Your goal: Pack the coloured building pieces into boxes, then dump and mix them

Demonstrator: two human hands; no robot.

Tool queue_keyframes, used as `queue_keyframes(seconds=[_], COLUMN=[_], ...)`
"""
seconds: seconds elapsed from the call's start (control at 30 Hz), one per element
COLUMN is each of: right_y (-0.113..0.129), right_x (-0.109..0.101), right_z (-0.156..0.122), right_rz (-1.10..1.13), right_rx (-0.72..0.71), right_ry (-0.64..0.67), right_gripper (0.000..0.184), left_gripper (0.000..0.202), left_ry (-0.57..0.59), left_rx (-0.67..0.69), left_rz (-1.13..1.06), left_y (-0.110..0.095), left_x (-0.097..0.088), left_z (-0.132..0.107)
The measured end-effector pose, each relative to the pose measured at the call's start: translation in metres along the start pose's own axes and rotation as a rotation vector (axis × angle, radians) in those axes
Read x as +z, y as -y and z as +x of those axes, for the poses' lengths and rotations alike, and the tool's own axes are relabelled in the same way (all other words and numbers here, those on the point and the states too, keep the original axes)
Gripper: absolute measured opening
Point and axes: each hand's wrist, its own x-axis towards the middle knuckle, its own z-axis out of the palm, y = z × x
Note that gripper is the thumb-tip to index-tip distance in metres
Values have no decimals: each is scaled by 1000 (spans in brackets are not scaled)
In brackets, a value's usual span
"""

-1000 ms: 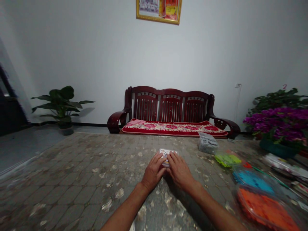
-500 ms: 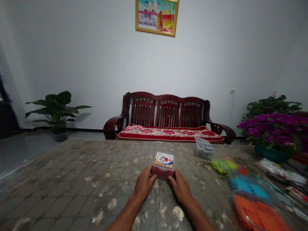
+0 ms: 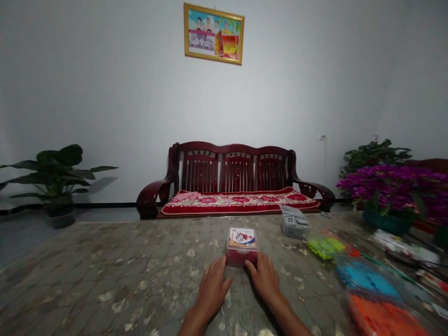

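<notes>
A small lidded plastic box [image 3: 242, 252] with reddish contents and a printed label on its lid sits upright on the patterned tablecloth. My right hand [image 3: 265, 276] grips its front right corner, thumb on the front face and fingers along the right side. Just short of the box's front left corner is my left hand [image 3: 213, 287], open, with the thumb apart from the fingers and nothing held.
To the right stand a clear box of dark pieces [image 3: 296, 224] and containers of green pieces [image 3: 325, 246], blue pieces [image 3: 367, 277] and orange pieces [image 3: 387, 317]. Behind them is a pot of purple flowers [image 3: 395, 186]. A wooden bench [image 3: 236, 170] stands beyond the table.
My left hand has come off the box's left side and drawn back toward me, its thumb spreading. My right hand stays at the box. The camera view has shifted slightly.
</notes>
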Motion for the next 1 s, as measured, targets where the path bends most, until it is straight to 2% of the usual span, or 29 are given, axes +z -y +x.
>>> queue_keyframes(seconds=[0.2,0.43,0.57,0.7,0.8,0.9,1.0], right_y=[24,47,49,37,20,-5,-35], right_x=[1,2,5,5,-7,-33,-68], right_z=[30,64,77,77,76,84,105], right_rz=[-141,-207,-141,-102,-80,-113,-215], right_rx=[82,195,213,192,149,124,130], right_ry=[65,195,215,237,268,234,122], right_gripper=[34,45,43,38,28,31,42], left_gripper=[67,69,61,49,44,43,42], left_ry=[-18,158,165,164,164,154,149], left_rx=[-11,-57,-48,-11,5,7,1], left_rz=[-1,217,264,278,280,275,286], left_y=[1,-19,-20,-18,-18,-17,-15], left_x=[3,-11,-13,-16,-19,-20,-19], left_z=[1,0,0,0,1,2,2])
